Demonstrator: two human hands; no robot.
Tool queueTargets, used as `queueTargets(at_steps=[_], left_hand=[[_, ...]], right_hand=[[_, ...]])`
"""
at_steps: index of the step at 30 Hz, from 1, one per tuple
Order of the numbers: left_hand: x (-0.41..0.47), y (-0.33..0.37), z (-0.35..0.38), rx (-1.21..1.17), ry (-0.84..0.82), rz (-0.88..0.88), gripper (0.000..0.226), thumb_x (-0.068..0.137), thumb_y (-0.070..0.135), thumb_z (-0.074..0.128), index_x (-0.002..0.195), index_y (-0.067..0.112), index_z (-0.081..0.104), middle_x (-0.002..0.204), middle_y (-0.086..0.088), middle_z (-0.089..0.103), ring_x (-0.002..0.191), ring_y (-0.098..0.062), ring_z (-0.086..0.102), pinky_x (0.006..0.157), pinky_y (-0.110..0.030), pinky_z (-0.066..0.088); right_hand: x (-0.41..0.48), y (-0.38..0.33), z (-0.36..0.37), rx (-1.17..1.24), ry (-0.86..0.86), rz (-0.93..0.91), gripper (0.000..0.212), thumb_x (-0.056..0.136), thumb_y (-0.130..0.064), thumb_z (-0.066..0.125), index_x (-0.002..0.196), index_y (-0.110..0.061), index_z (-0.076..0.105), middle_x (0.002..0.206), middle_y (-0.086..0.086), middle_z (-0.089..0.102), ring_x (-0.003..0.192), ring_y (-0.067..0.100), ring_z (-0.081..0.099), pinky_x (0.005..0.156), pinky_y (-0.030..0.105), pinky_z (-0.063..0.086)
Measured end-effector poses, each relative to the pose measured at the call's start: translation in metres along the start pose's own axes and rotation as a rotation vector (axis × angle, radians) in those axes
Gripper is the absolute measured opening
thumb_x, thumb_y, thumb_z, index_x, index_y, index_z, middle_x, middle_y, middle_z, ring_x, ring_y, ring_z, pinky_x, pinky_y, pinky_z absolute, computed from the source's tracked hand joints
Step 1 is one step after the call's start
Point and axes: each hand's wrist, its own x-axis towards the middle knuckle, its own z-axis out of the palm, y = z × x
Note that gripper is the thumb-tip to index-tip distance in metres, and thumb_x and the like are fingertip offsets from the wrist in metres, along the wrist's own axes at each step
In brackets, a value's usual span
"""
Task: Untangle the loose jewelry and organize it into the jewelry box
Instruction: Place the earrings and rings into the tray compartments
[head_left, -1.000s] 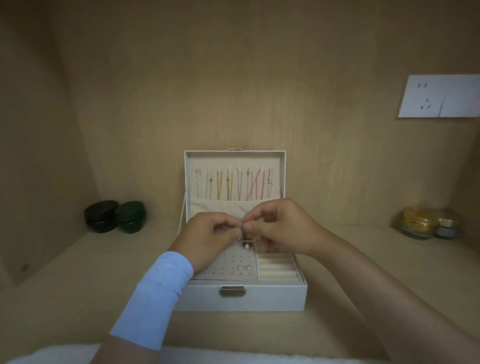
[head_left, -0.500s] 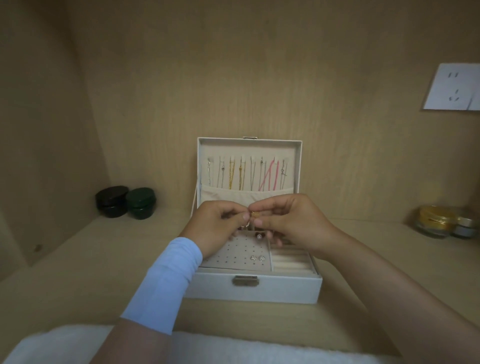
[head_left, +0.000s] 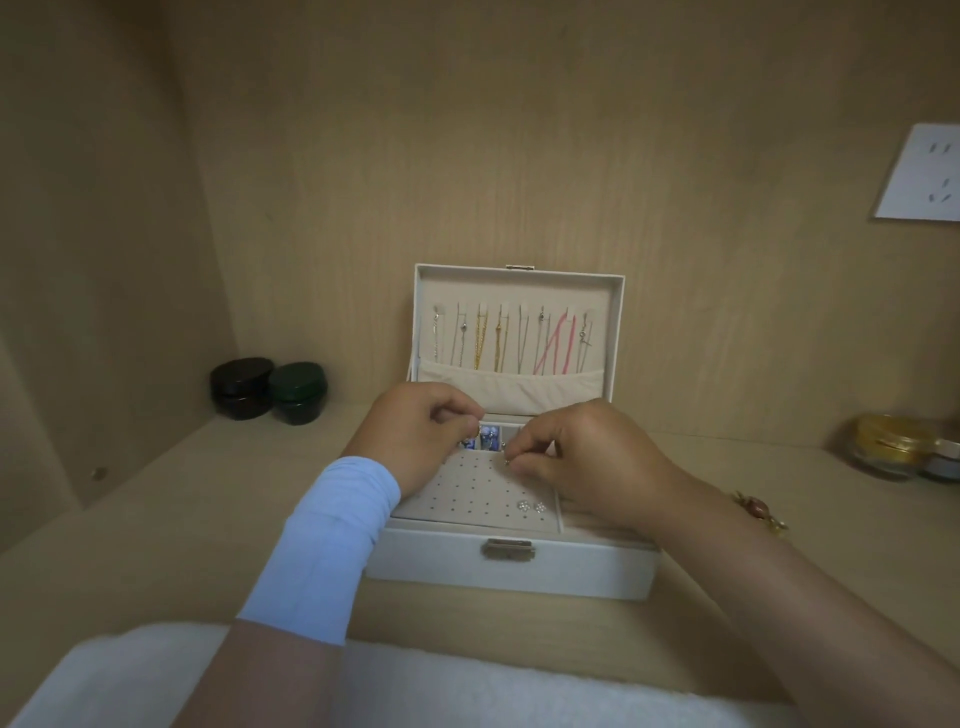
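The right hand (head_left: 587, 457), nearer the perforated pad (head_left: 467, 499), pinches a small stud (head_left: 506, 460) in its fingers (head_left: 525, 457) just above the pad's far edge, while the left hand (head_left: 421, 431) pinches a gold piece (head_left: 475, 430).

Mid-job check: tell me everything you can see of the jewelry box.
The jewelry box is white, leather-look, with a brass-coloured front clasp. It sits on the wooden shelf, lid upright, chains hanging inside above a pocket. Its perforated earring pad carries two studs front right. The left hand and right hand hover over it, each pinching a small piece.
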Motion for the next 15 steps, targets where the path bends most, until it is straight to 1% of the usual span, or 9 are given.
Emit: queueTargets(at_steps=[2,5,8,15], left_hand=[[0.0005,0.0006,0.0012,0.004,0.005,0.013,0.012,0.087,0.018,0.070,0.089,0.028,0.076,0.077,0.013,0.071,0.068,0.003,0.062,0.071,-0.014,0.046],[0.0014,0.0003,0.0024,0.011,0.012,0.026,0.011,0.087,0.019,0.069,0.089,0.027,0.076,0.077,0.014,0.071,0.067,0.006,0.060,0.069,-0.012,0.045],[0.0021,-0.0002,0.0027,0.036,0.017,0.040,0.010,0.088,0.021,0.069,0.091,0.027,0.076,0.078,0.016,0.070,0.072,0.004,0.061,0.071,-0.014,0.046],[0.0031,-0.0007,0.0040,0.058,0.024,0.049,0.010,0.088,0.021,0.068,0.090,0.027,0.076,0.080,0.016,0.070,0.077,0.003,0.061,0.076,-0.018,0.047]], right_hand=[[-0.0015,-0.0021,0.0017,-0.126,0.040,-0.074,0.007,0.084,-0.041,0.074,0.091,-0.039,0.077,0.094,-0.019,0.071,0.085,0.000,0.062,0.072,0.026,0.049],[-0.0013,-0.0023,0.0053,-0.156,0.077,-0.102,0.005,0.083,-0.041,0.075,0.087,-0.039,0.076,0.094,-0.018,0.068,0.084,0.000,0.061,0.069,0.025,0.047],[-0.0012,-0.0019,0.0067,-0.177,0.106,-0.100,0.005,0.083,-0.041,0.074,0.085,-0.037,0.076,0.091,-0.017,0.068,0.081,0.001,0.062,0.066,0.026,0.048],[-0.0022,-0.0048,0.0061,-0.185,0.070,-0.102,0.006,0.084,-0.040,0.071,0.081,-0.035,0.073,0.091,-0.017,0.066,0.082,0.002,0.061,0.070,0.029,0.051]])
